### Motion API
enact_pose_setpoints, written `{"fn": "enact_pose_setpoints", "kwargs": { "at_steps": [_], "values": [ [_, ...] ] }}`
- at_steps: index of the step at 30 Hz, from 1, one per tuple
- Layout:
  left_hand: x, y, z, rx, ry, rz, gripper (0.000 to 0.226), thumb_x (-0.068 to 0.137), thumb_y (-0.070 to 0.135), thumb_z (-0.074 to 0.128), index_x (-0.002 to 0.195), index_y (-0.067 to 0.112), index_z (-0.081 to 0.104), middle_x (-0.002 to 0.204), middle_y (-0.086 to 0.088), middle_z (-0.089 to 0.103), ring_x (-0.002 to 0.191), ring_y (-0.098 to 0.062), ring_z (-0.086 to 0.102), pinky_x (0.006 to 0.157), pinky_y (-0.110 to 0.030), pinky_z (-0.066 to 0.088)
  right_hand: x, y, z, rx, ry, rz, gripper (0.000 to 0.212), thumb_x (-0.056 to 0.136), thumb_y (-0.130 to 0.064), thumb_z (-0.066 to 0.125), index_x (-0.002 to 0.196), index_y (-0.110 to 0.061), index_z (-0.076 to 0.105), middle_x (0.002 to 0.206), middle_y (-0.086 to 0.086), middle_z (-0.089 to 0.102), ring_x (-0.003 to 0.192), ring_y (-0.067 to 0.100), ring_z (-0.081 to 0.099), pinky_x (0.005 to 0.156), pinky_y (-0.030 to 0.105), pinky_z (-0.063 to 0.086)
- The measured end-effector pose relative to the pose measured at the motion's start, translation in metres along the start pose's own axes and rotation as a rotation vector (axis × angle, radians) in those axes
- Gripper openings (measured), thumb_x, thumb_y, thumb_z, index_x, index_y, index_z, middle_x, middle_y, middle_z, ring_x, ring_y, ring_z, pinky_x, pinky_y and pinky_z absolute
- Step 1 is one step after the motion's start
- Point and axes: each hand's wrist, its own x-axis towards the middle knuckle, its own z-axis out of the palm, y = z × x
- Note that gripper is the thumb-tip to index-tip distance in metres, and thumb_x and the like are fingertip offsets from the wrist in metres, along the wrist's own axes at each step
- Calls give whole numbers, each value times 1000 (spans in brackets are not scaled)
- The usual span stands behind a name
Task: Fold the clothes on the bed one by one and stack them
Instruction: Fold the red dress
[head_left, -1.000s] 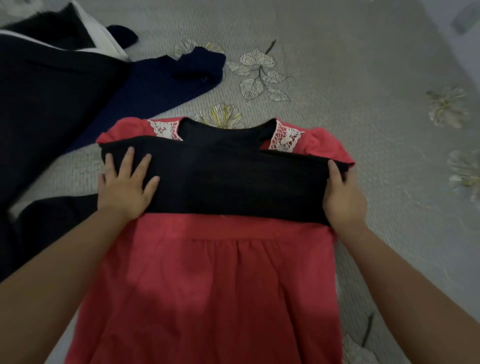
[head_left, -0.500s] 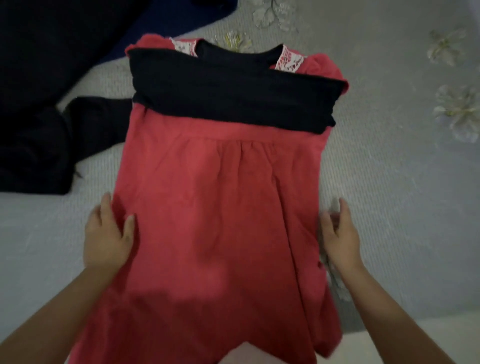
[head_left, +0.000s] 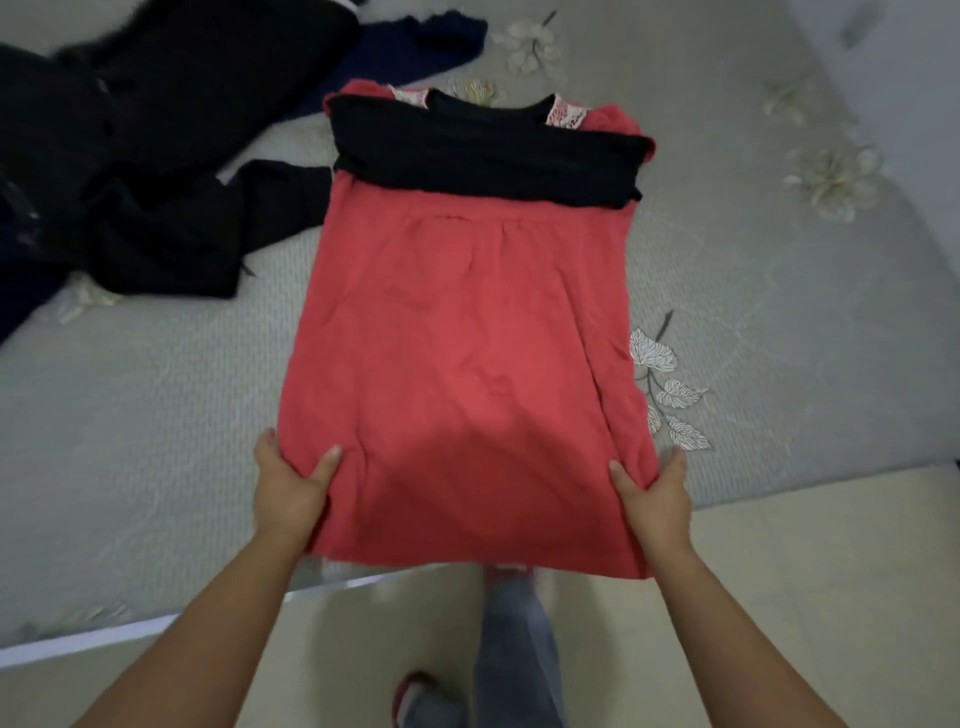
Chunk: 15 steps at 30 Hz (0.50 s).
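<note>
The bed carried a pale grey quilted cover printed with white flowers and leaves; its near edge ran across the lower part of the view, with a light tiled floor below it and a pale wall past the far right corner. A red dress with a black folded band across its chest lay lengthwise in the middle of the bed, neckline toward the far edge, hem hanging just over the near edge. The left hand gripped the dress's left side near the hem, thumb on top of the cloth and fingers curled under it. The right hand pinched the right side in the same way, thumb on top. A heap of black clothes sprawled at the far left corner, with a navy garment beside it toward the far edge. The person's grey trouser leg and a red shoe stood on the floor.
</note>
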Motion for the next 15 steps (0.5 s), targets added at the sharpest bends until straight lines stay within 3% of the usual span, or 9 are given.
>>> {"fn": "enact_pose_setpoints", "kwargs": {
  "at_steps": [3, 7, 10, 15],
  "values": [
    [-4, 6, -6, -32, -54, 104, 76, 81, 18, 68, 141, 7, 23, 137, -20, 44, 119, -36, 48, 100, -38, 35, 0, 0, -24, 76, 32, -34, 64, 88, -23, 59, 141, -3, 28, 137, 20, 45, 123, 32, 45, 98, 33, 34],
    [-4, -3, -48, 253, -112, 237, 81, 83, 29, 64, 146, 16, 14, 140, -19, 41, 120, -40, 46, 101, -40, 35, -1, 20, -55, -78, 63, -69, 59, 93, -20, 50, 144, -6, 23, 136, 28, 43, 124, 39, 43, 99, 37, 34],
    [-13, -21, -80, 442, -147, 207, 87, 80, 40, 65, 147, 23, 12, 138, -19, 43, 118, -42, 47, 100, -43, 36, -20, 40, -66, -126, 70, -65, 61, 92, -21, 51, 144, -8, 22, 130, 30, 47, 119, 41, 46, 96, 38, 35],
    [-42, -67, -92, 424, -180, 153, 88, 81, 25, 67, 147, 16, 8, 142, -20, 37, 123, -43, 42, 103, -41, 33, -71, 83, -55, -46, 92, 58, 60, 92, -22, 51, 144, -10, 23, 124, 31, 51, 117, 41, 48, 95, 39, 35]
  ]
}}
